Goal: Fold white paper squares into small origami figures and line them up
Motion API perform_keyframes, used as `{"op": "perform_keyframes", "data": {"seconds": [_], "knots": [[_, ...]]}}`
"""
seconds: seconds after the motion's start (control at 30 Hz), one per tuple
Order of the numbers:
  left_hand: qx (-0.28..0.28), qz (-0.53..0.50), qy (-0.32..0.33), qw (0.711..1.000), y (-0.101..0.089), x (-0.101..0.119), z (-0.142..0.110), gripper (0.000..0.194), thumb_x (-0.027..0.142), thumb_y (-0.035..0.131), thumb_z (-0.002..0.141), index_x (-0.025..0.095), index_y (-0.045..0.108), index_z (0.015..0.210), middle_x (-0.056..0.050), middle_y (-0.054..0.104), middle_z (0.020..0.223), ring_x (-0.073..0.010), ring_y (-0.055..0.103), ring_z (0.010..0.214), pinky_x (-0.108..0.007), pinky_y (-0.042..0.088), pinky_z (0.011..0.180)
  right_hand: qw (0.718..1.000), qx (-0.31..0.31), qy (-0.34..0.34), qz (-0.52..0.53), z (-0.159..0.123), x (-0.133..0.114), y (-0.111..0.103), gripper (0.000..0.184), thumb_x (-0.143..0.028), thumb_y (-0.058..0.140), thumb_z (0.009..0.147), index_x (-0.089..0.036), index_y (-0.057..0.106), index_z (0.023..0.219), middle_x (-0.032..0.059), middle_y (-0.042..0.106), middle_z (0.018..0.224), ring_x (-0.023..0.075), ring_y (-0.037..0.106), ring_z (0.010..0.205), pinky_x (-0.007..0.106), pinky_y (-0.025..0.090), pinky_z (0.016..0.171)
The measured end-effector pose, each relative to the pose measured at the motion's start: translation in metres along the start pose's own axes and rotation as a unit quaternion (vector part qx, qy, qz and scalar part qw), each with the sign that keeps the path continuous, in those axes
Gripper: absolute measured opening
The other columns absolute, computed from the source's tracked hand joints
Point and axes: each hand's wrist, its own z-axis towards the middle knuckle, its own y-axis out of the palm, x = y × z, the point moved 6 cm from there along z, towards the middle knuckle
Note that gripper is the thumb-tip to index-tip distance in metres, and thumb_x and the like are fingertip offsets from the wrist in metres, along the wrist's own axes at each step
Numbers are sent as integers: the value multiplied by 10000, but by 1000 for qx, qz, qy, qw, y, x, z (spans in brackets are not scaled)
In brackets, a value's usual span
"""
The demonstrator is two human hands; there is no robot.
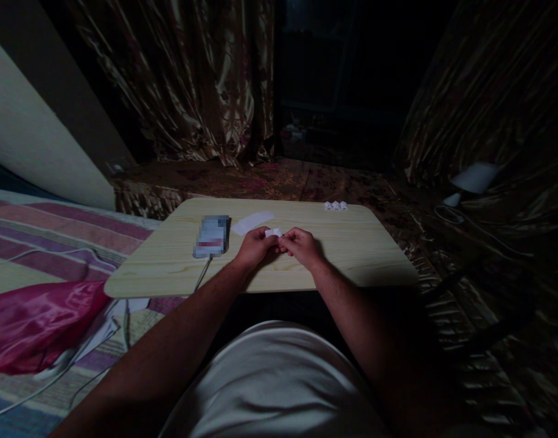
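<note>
Between my two hands, just above the table's middle, is a small piece of folded white paper point(273, 232). My left hand point(257, 245) is closed on its left end, with the fingers mostly tucked under. My right hand point(301, 245) pinches the right end between thumb and fingers. To the upper left of my hands lie flat white paper strips point(254, 222). Several small folded white paper pieces point(336, 206) stand in a row at the table's far right edge.
The light wooden table point(160, 267) carries a blurred phone-like device point(212, 236) with a cable point(202, 274) running off the near edge. A pink bag point(45, 322) rests on the striped bed at left. At right stands a white lamp point(476, 177); curtains point(215, 79) hang behind.
</note>
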Motion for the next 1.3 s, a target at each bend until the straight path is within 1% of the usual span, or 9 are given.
{"op": "perform_keyframes", "data": {"seconds": [0.37,0.53,0.63,0.7,0.83,0.9,1.0,1.17,1.3], "knots": [[16,-3,9,1000,-3,-2,2,236,326,708,662,148,589,761,-31,634,632,-119,552,506,-229,387,494,999,26,2,-38,7,15,-3,168,-343,618,701,-184,600,753,-9,641,657,110,578,582,213,445,523],[14,53,34,998,-1,5,-1,212,316,708,663,144,601,726,-7,603,604,-98,499,495,-227,366,503,999,33,-5,-41,9,17,-5,174,-352,610,705,-189,599,764,-14,635,660,116,581,606,215,446,534],[17,90,61,994,0,10,-3,189,297,710,655,141,614,701,-10,613,639,-107,524,557,-234,396,562,998,27,-18,-53,8,15,-5,143,-337,600,714,-198,600,748,-26,619,650,107,558,582,209,434,528],[20,86,65,994,0,10,-3,199,290,711,646,142,641,760,-18,636,696,-118,546,595,-244,417,599,997,22,-22,-74,6,12,-3,124,-327,592,719,-204,605,733,-34,606,635,100,535,555,205,419,515],[14,49,54,997,1,8,-2,357,276,724,620,155,656,949,-9,635,725,-118,546,584,-252,427,596,994,21,-21,-105,3,8,-3,122,-324,588,718,-204,604,701,-41,572,575,97,506,516,203,394,493],[-4,43,59,997,3,9,-2,395,268,721,624,157,653,997,-10,635,733,-120,550,596,-255,428,602,995,29,-15,-99,3,7,-4,122,-319,600,703,-198,604,699,-40,570,570,94,498,500,203,389,481],[-13,70,77,995,5,11,-4,333,267,710,646,153,672,956,-38,658,803,-134,567,651,-262,430,624,997,39,-1,-72,4,9,-6,127,-312,617,682,-188,598,701,-35,584,599,87,500,485,204,391,465],[-1,109,82,991,1,7,-3,217,281,699,674,149,676,845,-43,659,766,-126,545,617,-254,410,588,999,42,4,-11,5,11,-6,149,-304,638,660,-182,567,706,-40,577,611,74,491,464,198,394,444],[31,87,75,993,-6,1,1,219,287,707,659,146,663,820,-28,639,711,-113,532,571,-245,410,557,999,42,15,25,6,12,-6,219,-274,648,643,-189,569,829,-43,584,640,83,530,509,187,405,442]]}}
